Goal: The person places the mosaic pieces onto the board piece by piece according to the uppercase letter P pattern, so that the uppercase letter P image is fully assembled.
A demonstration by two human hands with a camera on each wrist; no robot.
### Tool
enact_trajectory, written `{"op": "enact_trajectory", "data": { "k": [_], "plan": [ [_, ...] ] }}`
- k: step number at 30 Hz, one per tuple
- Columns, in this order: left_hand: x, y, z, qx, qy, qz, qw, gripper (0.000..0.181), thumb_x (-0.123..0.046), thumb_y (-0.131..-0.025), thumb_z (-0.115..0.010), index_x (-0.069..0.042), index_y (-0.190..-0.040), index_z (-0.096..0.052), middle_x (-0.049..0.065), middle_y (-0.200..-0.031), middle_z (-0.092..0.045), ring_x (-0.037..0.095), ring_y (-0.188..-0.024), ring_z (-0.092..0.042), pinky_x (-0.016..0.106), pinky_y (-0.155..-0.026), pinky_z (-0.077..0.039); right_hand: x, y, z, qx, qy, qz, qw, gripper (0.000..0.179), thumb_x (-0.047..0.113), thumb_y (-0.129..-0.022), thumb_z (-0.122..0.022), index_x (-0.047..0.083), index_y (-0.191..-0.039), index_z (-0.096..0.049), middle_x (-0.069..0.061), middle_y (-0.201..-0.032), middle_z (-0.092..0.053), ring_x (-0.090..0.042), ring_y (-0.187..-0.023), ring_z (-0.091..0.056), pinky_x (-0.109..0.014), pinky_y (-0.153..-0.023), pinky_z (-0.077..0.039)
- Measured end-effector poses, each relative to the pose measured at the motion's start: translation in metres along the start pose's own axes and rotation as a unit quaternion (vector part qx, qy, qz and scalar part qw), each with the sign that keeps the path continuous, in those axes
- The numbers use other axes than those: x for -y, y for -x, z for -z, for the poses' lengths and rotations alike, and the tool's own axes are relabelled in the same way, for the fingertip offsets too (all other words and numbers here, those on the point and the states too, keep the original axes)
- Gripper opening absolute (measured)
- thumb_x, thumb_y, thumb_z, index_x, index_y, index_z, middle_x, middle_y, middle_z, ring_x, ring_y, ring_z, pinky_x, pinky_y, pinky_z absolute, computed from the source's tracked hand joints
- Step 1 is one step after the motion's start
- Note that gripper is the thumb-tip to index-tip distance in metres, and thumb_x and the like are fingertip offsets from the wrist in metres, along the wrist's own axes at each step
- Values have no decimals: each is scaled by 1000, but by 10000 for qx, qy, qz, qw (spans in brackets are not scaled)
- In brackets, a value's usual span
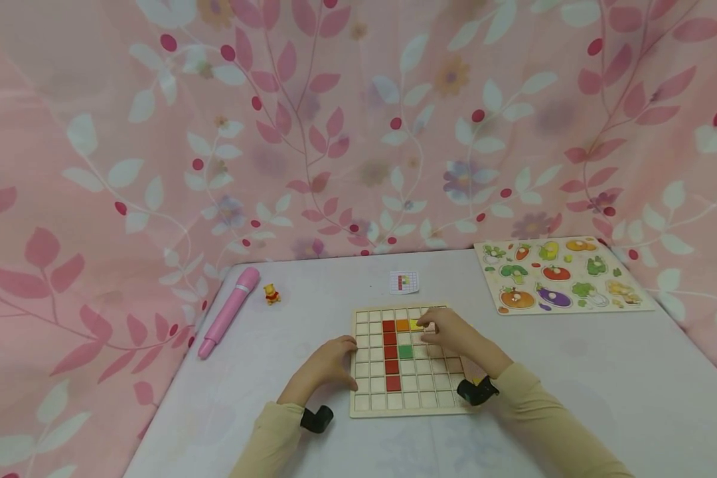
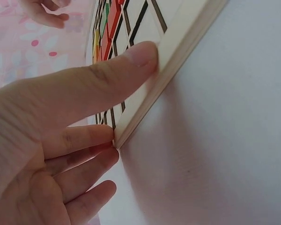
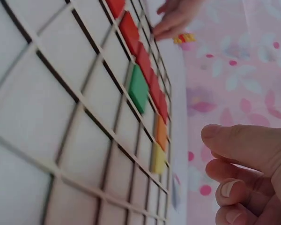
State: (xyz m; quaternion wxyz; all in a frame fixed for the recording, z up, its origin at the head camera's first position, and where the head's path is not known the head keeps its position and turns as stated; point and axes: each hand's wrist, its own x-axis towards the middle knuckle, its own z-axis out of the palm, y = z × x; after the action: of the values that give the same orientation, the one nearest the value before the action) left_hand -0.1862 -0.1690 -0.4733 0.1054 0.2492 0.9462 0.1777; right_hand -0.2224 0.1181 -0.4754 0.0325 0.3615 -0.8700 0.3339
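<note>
A pale wooden grid board [image 1: 409, 401] lies flat on the table. Several red tiles [image 1: 391, 353] form a column on it, with an orange tile [image 1: 402, 325] and a yellow tile [image 1: 415, 324] running right from the top one. One green tile [image 1: 405, 352] sits right of the column. My left hand [image 1: 328, 365] touches the board's left edge; in the left wrist view its thumb [image 2: 107, 79] rests on the rim, fingertips against the side. Over the upper right squares, beside the yellow tile, hovers my right hand [image 1: 451, 332]; the right wrist view shows nothing between its fingers [image 3: 243, 140].
Behind the board lies a small printed grid card [image 1: 403, 282]. A vegetable puzzle board [image 1: 564, 275] occupies the back right. On the left are a pink pen-shaped stick [image 1: 229, 315] and a small bear figurine [image 1: 271, 294]. A floral curtain [image 1: 358, 133] hangs behind the table.
</note>
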Motion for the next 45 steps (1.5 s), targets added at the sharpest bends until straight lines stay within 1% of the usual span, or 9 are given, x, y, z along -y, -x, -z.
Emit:
{"op": "enact_trajectory", "data": {
  "k": [1, 4, 9, 16, 23, 26, 29, 34, 45],
  "plan": [
    [0, 0, 0, 4, 9, 6, 10000, 73, -26, -51, -87, 3, -112, -58, 9, -120, -51, 26, -112, -46, 34, -95, -36, 10, 2, 10, -12, 20, -155, 9999, 20, 3, -76, -69, -6, -93, -64, -9, -82, -59, -10, -59, -48, -24, -52, -46],
    [-1, 1, 0, 14, 18, 1, 10000, 73, -26, -51, -87, 3, -112, -58, 10, -120, -51, 26, -112, -46, 34, -95, -36, 13, 9, 25, -97, 194, -361, 9991, 19, 1, -75, -70, -5, -91, -65, -9, -81, -59, -9, -58, -46, -22, -52, -44],
    [-3, 1, 1, 26, -30, -1, 10000, 73, -27, -52, -87, 3, -111, -58, 10, -120, -51, 26, -112, -46, 34, -94, -37, 13, 27, 41, -53, 312, -698, 9971, 19, 4, -75, -70, -4, -91, -65, -9, -82, -59, -13, -61, -46, -23, -52, -43],
    [-2, 0, 3, 26, -63, 97, 9999, 73, -27, -52, -86, 3, -113, -58, 9, -121, -51, 26, -112, -46, 34, -94, -36, 5, 58, 49, -38, 348, -1282, 9911, 21, 7, -74, -71, -2, -93, -66, -4, -83, -59, -11, -59, -43, -22, -49, -41],
    [-2, 0, 2, 28, -41, 37, 10000, 73, -27, -52, -87, 3, -111, -58, 9, -120, -51, 26, -111, -47, 35, -94, -37, 7, 85, 48, 453, 174, -1588, 9861, 22, 11, -74, -71, 1, -93, -66, 2, -81, -56, -10, -60, -42, -21, -49, -41],
    [-2, 0, 3, 32, -46, 6, 10000, 73, -27, -52, -86, 4, -111, -57, 10, -120, -51, 26, -111, -47, 35, -94, -37, 8, 95, 46, 705, -2, -1590, 9848, 22, 11, -73, -72, 2, -92, -66, 3, -82, -55, -10, -61, -43, -21, -50, -41],
    [-2, 0, 3, 22, -42, 12, 10000, 73, -27, -52, -87, 4, -112, -58, 10, -120, -51, 27, -111, -47, 35, -94, -37, 8, 102, 43, 903, -218, -1426, 9854, 24, 11, -70, -74, 2, -91, -65, 4, -81, -54, -10, -63, -44, -21, -51, -41],
    [-1, 0, 2, 21, -74, 34, 10000, 72, -27, -52, -87, 3, -111, -58, 9, -121, -51, 25, -112, -46, 35, -94, -37, 3, 107, 36, 1089, -470, -1264, 9849, 24, 13, -69, -76, 6, -88, -65, 6, -81, -54, -9, -67, -45, -23, -55, -42],
    [-1, -1, 1, 45, -84, 32, 9999, 74, -28, -51, -87, 3, -112, -58, 10, -120, -51, 27, -112, -46, 35, -94, -37, 1, 106, 28, 1012, -348, -1300, 9857, 16, 7, -70, -72, 8, -84, -64, 9, -76, -52, -7, -64, -45, -23, -54, -43]
  ]
}}
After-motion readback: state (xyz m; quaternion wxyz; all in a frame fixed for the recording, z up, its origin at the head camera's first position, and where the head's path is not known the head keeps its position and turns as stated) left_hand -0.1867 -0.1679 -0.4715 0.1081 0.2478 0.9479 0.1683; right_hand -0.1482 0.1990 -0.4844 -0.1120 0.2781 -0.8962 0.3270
